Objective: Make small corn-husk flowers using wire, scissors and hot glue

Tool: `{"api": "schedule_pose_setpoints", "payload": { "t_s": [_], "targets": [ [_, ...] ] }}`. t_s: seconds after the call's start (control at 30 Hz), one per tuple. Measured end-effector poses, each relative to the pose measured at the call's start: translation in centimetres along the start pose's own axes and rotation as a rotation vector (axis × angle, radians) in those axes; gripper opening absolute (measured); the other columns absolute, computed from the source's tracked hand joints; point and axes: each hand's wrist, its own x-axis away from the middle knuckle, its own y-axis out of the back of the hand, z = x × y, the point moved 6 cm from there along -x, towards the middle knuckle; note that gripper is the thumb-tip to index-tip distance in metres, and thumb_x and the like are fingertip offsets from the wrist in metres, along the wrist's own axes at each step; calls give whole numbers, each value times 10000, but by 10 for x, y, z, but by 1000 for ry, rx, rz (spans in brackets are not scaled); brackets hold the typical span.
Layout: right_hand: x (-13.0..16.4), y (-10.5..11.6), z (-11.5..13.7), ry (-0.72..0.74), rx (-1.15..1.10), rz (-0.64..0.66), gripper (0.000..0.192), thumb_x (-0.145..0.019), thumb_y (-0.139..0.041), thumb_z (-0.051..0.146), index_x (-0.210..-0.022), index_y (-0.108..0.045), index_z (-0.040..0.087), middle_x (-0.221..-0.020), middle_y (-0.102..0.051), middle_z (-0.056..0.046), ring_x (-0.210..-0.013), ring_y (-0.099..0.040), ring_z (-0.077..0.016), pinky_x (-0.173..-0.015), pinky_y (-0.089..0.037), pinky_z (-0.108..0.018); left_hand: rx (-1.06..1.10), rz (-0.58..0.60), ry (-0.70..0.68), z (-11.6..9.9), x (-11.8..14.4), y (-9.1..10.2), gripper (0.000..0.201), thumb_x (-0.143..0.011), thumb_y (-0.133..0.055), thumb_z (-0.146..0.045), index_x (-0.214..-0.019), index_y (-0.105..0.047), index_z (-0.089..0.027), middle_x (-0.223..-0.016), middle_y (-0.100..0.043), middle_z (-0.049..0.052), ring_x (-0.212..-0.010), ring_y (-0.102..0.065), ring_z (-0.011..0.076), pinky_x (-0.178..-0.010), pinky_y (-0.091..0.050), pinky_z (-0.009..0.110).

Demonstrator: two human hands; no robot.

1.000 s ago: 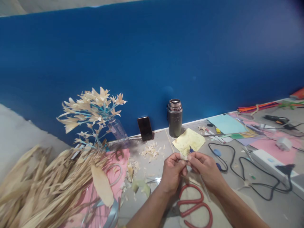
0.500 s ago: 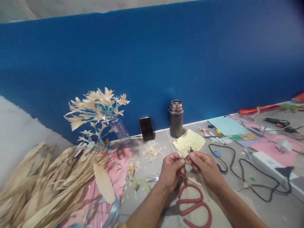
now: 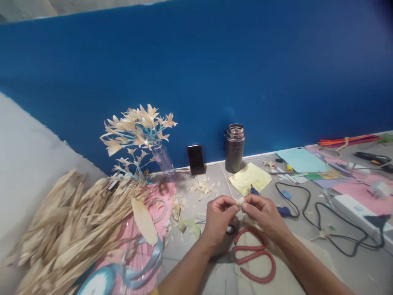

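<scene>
Between my fingertips is a small pale piece [image 3: 240,201], like a bit of dried husk; its exact shape is mostly covered. My left hand [image 3: 220,215] pinches it from the left, and my right hand [image 3: 260,211] pinches its other side. Red-handled scissors [image 3: 254,256] lie on the table just below both hands. Behind my right hand a blue glue gun [image 3: 284,211] shows in part, its tip resting near a yellow paper sheet [image 3: 250,178].
Dried husks [image 3: 92,229] heap at the left beside a blue ribbon roll [image 3: 98,282]. Husk flowers [image 3: 144,125] stand in a clear bottle [image 3: 163,157]. A phone [image 3: 195,159] and a steel flask [image 3: 235,148] stand by the wall. Cables run to a power strip [image 3: 353,209].
My view has shifted, so the table things appear slightly higher and mostly farther right. Both hands stay together, and the pale piece shows more clearly between the fingertips.
</scene>
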Motion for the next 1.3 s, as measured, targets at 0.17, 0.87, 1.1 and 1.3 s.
{"api": "schedule_pose_setpoints", "payload": {
  "t_s": [0.17,0.87,1.1,1.3],
  "targets": [
    [-1,0,-6,8,35,-2,321,-734,-727,463,-648,-591,186,-593,-498,34,-564,-403,-115,-530,-328,-251,-37,36,-25,0,0,0,158,-650,-816,-240,-646,-686,-150,-535,-575,-13,-468,-478,83,-487,-349,215],
    [-1,-10,-19,8,283,113,364,-823,-639,528,-707,-671,184,-634,-608,-16,-596,-533,-171,-557,-425,-284,209,-136,69,15,3,33,310,-600,-897,-314,-681,-649,-146,-504,-589,-19,-415,-455,64,-463,-318,197],
    [-6,-3,-27,44,379,69,315,-860,-617,490,-751,-688,204,-670,-667,-29,-624,-593,-203,-588,-462,-301,431,-39,197,23,6,42,380,-581,-935,-308,-692,-609,-147,-537,-590,-33,-404,-408,40,-434,-310,185],
    [-23,-12,-11,94,822,214,260,-894,-537,391,-733,-665,231,-724,-713,-45,-680,-633,-230,-627,-415,-310,499,-154,167,20,3,75,437,-600,-954,-327,-742,-580,-151,-676,-630,-37,-433,-420,19,-434,-300,169]
  ]
}}
